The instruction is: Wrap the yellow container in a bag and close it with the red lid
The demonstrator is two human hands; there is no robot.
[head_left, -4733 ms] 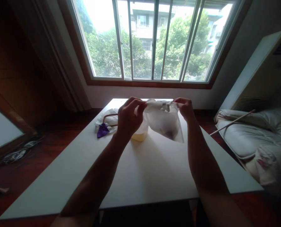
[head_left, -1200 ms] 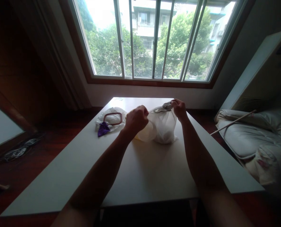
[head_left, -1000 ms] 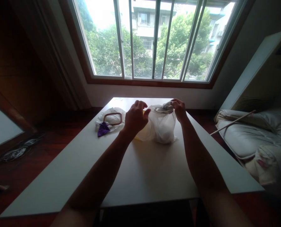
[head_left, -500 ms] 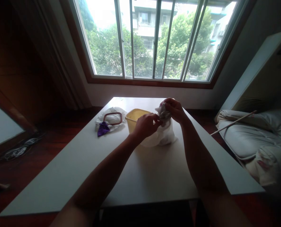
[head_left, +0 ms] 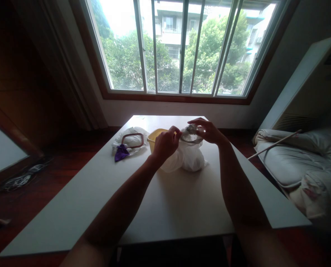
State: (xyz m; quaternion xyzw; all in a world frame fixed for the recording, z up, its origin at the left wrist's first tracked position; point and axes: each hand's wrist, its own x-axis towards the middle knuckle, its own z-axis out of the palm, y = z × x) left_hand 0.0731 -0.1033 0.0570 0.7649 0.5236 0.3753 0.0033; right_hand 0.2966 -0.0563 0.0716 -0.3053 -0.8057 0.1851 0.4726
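Note:
A white translucent plastic bag (head_left: 190,157) sits on the white table (head_left: 165,200), leaning against a yellow tub (head_left: 154,136). My left hand (head_left: 165,142) is closed in a pinch on the left side of the bag's gathered mouth. My right hand (head_left: 208,130) grips the right side of the mouth, fingers curled over a grey bunched part at the top. What lies inside the bag is hidden.
To the left lie a white bag with a dark red ring (head_left: 132,139) and a purple scrap (head_left: 121,152). A large window is behind the table. A white mattress (head_left: 293,159) and a thin stick (head_left: 274,144) are at the right. Cables (head_left: 17,181) lie on the floor at left.
The bag was held stretched above the table, then came down beside the tub. My hands came together at its mouth, and have now drawn slightly apart with the mouth between them.

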